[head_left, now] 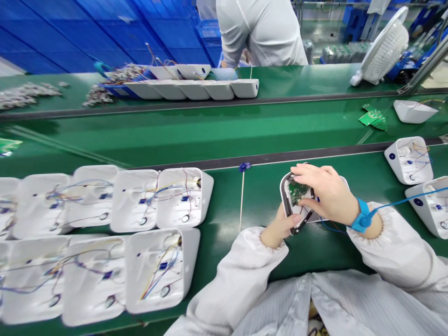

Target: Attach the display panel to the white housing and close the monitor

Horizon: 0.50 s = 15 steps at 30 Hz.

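Note:
My left hand (285, 223) grips the lower left of a white cover with a black rim, its thumb over the front edge. A green circuit board (297, 190) sits inside this cover, which is tilted up toward me. My right hand (327, 193) reaches across the cover's right side, fingers over the top edge and thumb on the inside by the board. It hides much of the cover. Behind that hand, part of a white housing shows, with thin blue and red wires (331, 227) coming out below. A blue wrist strap (362, 217) with a cord circles my right wrist.
Several open white housings (184, 198) with wires stand in two rows on the left; more housings (411, 161) are at the right. Green boards (374, 116) lie on the central strip. Across the bench are a white fan (383, 46) and a person in white (262, 32).

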### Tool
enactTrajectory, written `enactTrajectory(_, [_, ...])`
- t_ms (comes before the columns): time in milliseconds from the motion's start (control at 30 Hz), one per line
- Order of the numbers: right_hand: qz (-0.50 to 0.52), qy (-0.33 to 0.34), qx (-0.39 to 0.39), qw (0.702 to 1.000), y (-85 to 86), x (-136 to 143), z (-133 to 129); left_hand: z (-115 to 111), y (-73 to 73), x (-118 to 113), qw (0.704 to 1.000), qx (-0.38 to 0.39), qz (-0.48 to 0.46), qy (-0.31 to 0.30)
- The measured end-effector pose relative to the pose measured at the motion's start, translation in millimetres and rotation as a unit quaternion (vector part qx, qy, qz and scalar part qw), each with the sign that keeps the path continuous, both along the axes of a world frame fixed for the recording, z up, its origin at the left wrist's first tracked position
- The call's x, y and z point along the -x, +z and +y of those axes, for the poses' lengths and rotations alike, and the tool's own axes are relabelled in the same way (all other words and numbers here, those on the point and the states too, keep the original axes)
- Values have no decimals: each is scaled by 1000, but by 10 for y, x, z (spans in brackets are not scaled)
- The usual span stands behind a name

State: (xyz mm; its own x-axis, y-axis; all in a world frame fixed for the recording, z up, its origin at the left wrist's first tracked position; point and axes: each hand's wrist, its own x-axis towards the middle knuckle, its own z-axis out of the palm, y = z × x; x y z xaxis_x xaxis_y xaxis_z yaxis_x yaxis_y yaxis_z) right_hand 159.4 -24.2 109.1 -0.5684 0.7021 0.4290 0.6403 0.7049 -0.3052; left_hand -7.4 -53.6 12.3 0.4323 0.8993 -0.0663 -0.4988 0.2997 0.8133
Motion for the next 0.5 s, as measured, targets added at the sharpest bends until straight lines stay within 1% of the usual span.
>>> enactTrajectory(100, [-33, -38, 10, 999, 154, -199, -168, -5, -69, -5, 1000, -13, -13, -8])
enactTrajectory(167, [-51, -89, 42, 994, 209, -408, -371, 0, -79, -18, 999, 7, -43, -17])
enactTrajectory(233, [-81, -154, 134, 976, 186, -611, -616, 15, -57, -33, 997, 20, -72, -17])
enactTrajectory(300, [-107, -199, 205, 952, 97, -745, -850, 34, -17, -48, 996, 22, -90, -15])
enactTrajectory(333, [-102, -201, 240, 944, 43, -776, -946, 41, 3, -53, 995, 21, -93, -13])
enactTrajectory(400, [-51, -180, 319, 929, -49, -774, -1066, 50, 32, -59, 996, 21, -90, -12])
enactTrajectory(433, [-7, -163, 361, 918, -75, -754, -1084, 50, 40, -60, 996, 22, -86, -13])
enactTrajectory(500, [97, -132, 430, 888, -84, -707, -1040, 43, 40, -58, 996, 22, -80, -14])
